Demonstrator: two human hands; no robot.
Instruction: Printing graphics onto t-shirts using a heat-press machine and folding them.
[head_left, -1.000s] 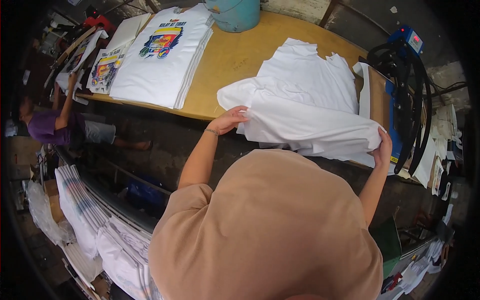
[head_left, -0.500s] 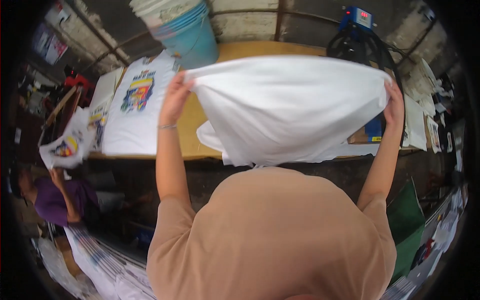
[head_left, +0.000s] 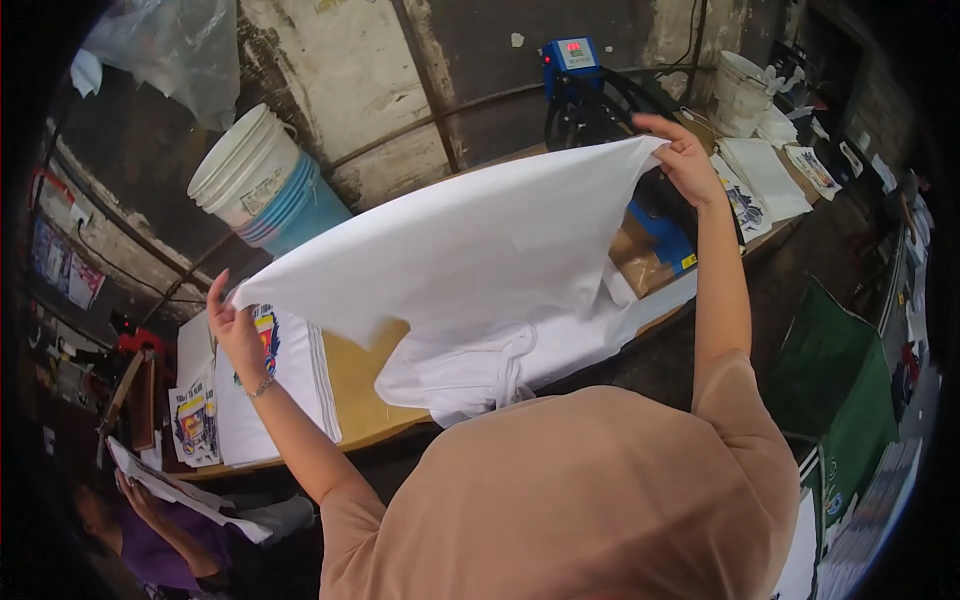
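A plain white T-shirt (head_left: 470, 215) is stretched wide in front of me, slanting up to the right over the table. My left hand (head_left: 240, 345), with a bracelet at its wrist, pinches one end, its index finger pointing up. At the other end my right hand (head_left: 692, 172) pinches the cloth between thumb and fingers, one finger stretched out. The T-shirt's lower part hangs toward a heap of white shirts (head_left: 455, 368) on the table. Beside my left forearm lies a stack of printed white shirts (head_left: 285, 410), partly hidden by that hand.
Behind the yellowish table (head_left: 370, 395) stand nested buckets (head_left: 255, 180). A heat press with a blue control box (head_left: 573, 68) is at the back, near a brown taped package (head_left: 645, 255). At lower left, a person in purple (head_left: 165, 540) holds a white cloth. Green material (head_left: 830, 390) stands at right.
My view has turned, so the table now slants. The T-shirt has gone from sagging to spread flatter and wider between my hands. The other person's cloth has come down.
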